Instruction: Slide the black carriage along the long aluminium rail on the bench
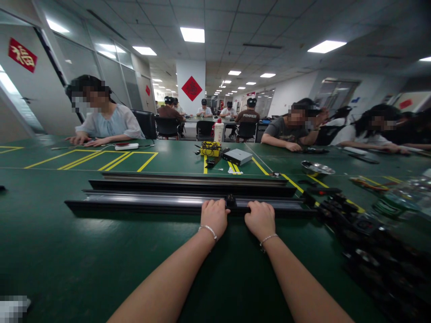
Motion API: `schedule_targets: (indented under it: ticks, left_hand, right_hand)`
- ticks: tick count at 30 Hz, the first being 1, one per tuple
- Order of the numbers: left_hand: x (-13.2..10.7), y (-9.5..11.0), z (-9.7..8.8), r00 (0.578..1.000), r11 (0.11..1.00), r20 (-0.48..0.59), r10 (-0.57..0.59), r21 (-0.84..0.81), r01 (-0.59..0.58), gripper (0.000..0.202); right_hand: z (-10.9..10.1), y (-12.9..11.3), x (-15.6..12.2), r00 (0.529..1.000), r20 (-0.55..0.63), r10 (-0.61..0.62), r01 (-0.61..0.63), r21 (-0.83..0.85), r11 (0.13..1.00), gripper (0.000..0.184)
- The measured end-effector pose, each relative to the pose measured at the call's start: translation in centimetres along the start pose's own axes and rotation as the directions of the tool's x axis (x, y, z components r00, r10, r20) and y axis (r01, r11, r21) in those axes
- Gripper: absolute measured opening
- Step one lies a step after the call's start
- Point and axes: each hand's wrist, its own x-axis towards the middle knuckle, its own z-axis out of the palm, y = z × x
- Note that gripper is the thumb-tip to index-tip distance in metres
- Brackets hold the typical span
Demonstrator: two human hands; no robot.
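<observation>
A long black and silver rail (144, 202) lies across the green table (84, 255) in front of me, with a second long rail (188, 181) just behind it. My left hand (214, 216) and my right hand (260, 218) rest on the near rail's front edge, fingers curled over it. Between the two hands a small black part (230, 200) sits on the rail. Each wrist wears a thin bracelet.
A heap of small black parts (370, 251) lies at my right. Further back are a metal bowl (317, 168), a grey box (237, 156), a yellow-and-black bundle (210, 148) and a white bottle (218, 131). Several people sit at the far side and at tables behind.
</observation>
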Motion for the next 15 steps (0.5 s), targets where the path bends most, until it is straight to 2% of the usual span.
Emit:
schedule_targets:
  ticks: [7, 15]
  left_hand:
    - [-0.10, 0.21, 0.13, 1.000, 1.000, 0.011, 0.025, 0.002, -0.025, 0.018]
    - [-0.10, 0.19, 0.66, 0.999, 0.999, -0.035, 0.036, 0.031, -0.035, 0.021]
  right_hand:
    - [-0.21, -0.17, 0.10, 0.999, 0.042, 0.024, -0.024, -0.012, 1.000, 0.015]
    - [-0.40, -0.30, 0.26, 0.990, 0.123, 0.069, -0.063, -0.054, 0.997, 0.019]
